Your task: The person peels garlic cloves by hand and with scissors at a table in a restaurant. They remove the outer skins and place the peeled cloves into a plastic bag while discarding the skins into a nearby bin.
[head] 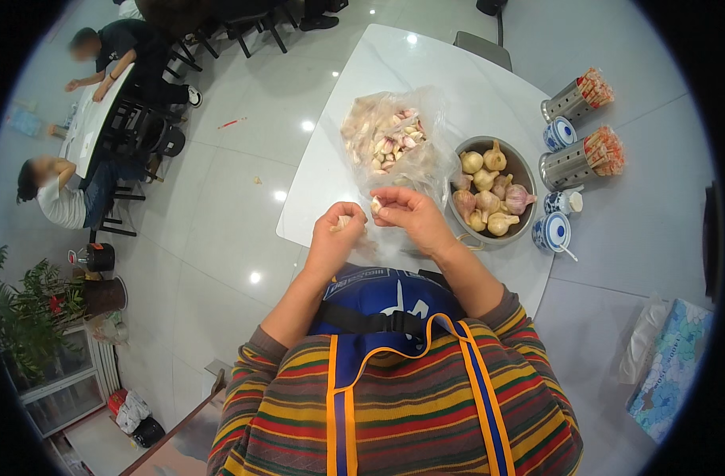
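Note:
Between the thumb and fingers of my right hand (411,215) is a pale garlic clove (376,206). Close beside it, my left hand (340,238) pinches a piece of garlic with papery skin (340,224); my fingers hide much of it. Beyond my hands lies a clear plastic bag (435,113), its mouth spread, with many loose garlic cloves (392,146) in it. A round metal bowl (523,163) of whole garlic bulbs (487,202) stands to the right of my right hand. Some thin skin or plastic lies on the table under my hands.
The white table (362,65) has two perforated metal holders (568,168) of wrapped chopsticks along its right side. Near them are blue-and-white lidded jars (551,231). A tissue pack (675,357) lies at far right. Two people sit at another table (104,113) at upper left.

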